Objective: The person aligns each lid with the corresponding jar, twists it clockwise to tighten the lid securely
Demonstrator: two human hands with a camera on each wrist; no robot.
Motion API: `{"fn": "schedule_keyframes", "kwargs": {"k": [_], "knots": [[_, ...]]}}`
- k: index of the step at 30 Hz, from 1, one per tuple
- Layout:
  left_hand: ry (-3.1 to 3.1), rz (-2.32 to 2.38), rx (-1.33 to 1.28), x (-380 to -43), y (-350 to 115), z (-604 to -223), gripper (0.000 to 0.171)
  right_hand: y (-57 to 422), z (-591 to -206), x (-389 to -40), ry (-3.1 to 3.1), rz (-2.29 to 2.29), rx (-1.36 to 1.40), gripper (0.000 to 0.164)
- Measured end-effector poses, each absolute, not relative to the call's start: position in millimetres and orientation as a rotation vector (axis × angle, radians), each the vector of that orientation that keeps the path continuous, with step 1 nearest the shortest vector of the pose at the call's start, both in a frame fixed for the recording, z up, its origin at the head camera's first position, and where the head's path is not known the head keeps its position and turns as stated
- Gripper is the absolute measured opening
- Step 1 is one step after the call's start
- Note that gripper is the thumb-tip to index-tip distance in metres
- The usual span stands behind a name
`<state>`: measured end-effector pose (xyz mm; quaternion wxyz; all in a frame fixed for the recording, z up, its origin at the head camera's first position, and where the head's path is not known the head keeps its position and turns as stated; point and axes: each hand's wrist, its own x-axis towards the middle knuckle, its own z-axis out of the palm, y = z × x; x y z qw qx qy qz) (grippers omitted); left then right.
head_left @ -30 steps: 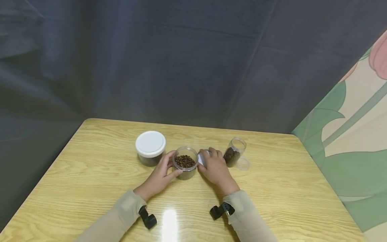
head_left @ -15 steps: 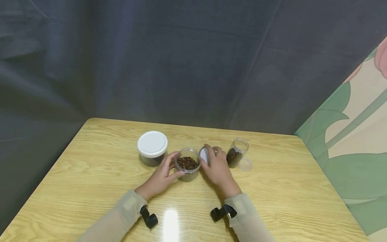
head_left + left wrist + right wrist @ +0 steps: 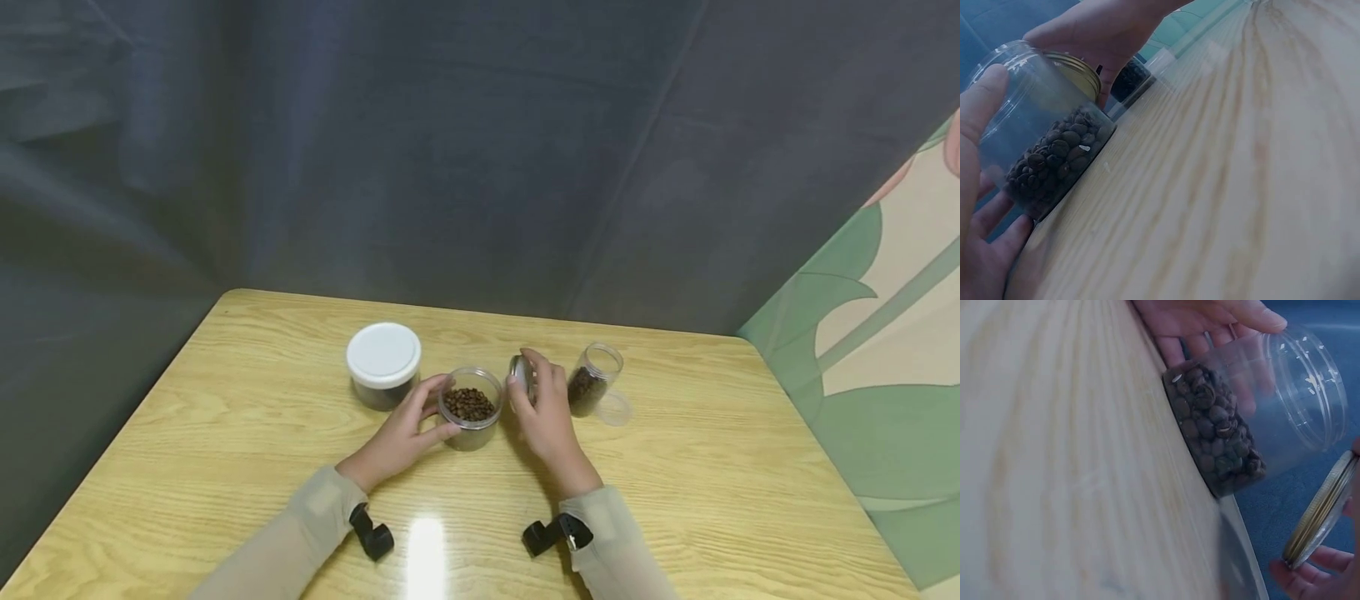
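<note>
An uncapped clear jar [image 3: 471, 438] stands on the table, partly filled with brown beans [image 3: 468, 404] that look like coffee beans. My left hand [image 3: 401, 435] holds the jar from its left side, thumb near the rim and fingers around the back. Just right of the jar, my right hand [image 3: 547, 421] grips a round metal lid [image 3: 521, 372] by its edge. The lid is tilted steeply, apart from the jar's mouth. Its gold-coloured threaded rim [image 3: 1318, 509] shows in the right wrist view.
A wider jar [image 3: 382, 392] with a white lid [image 3: 384, 354] and dark contents stands at left. On the right, a slim clear jar [image 3: 592, 379] of dark beans has no lid on; a translucent disc [image 3: 615, 408] lies beside it. A dark curtain [image 3: 480, 167] hangs behind the table.
My right hand has raised the lid beside the jar and turned it from showing its pale face to nearly edge-on. My left hand keeps its hold on the jar. The head view has shifted slightly.
</note>
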<state>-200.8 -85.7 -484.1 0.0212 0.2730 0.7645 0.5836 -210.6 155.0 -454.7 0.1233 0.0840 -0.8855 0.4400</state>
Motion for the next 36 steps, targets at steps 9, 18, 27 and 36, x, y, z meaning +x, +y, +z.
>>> {"fn": "schedule_keyframes", "kwargs": {"k": [9, 18, 27, 36], "knots": [[2.337, 1.804, 0.822, -202.1, -85.2, -485.6, 0.074, 155.5, -455.1, -206.4, -2.276, 1.562, 0.288, 0.051], [2.338, 1.780, 0.814, -202.6, -87.6, -486.0, 0.082, 152.1, -455.8, -206.9, -2.014, 1.750, 0.300, 0.058], [2.322, 1.759, 0.832, -204.8, -93.5, -483.0, 0.081, 151.7, -458.3, -208.0, -1.852, 1.756, 0.342, 0.060], [2.310, 1.755, 0.860, -206.7, -93.3, -483.9, 0.081, 151.6, -458.5, -206.3, -1.871, 1.631, 0.401, 0.060]]}}
